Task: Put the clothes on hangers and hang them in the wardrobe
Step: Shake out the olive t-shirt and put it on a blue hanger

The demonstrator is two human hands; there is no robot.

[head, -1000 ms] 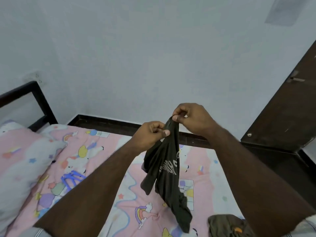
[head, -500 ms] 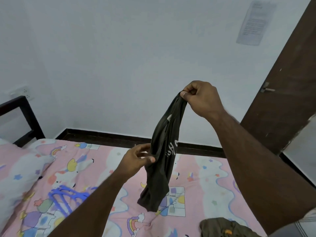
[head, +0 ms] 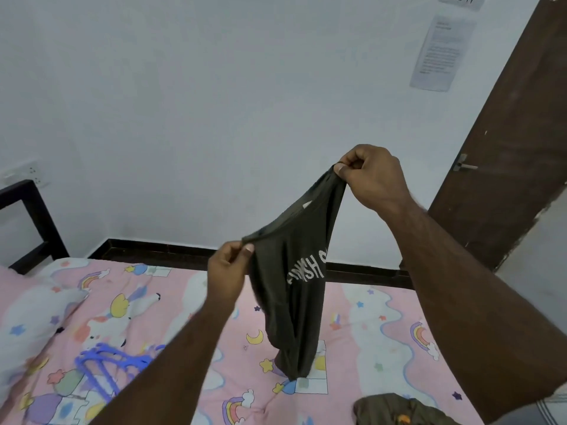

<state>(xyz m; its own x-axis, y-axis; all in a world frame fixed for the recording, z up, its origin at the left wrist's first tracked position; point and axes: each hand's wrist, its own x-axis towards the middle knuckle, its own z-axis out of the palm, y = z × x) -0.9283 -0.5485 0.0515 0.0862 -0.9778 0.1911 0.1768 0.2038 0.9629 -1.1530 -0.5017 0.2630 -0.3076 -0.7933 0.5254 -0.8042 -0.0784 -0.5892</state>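
A dark olive T-shirt (head: 294,289) with pale lettering hangs in the air above the bed, its lower end brushing the sheet. My right hand (head: 371,176) pinches its top edge up high. Lower and to the left, my left hand (head: 228,268) pinches the same edge, stretching it between the two hands. Blue plastic hangers (head: 107,366) lie on the bed at the lower left, partly behind my left forearm. Another olive garment (head: 395,409) lies crumpled at the bottom edge. No wardrobe is in view.
The bed (head: 368,332) has a pink cartoon sheet and a pillow (head: 27,305) at the left. A black bed frame (head: 33,222) stands at the far left. A brown door (head: 506,142) with a handle is at the right, papers (head: 441,53) on the white wall.
My left hand has taken hold of the shirt's edge and pulled it out to the left, spreading the top. My right hand keeps its grip up high.
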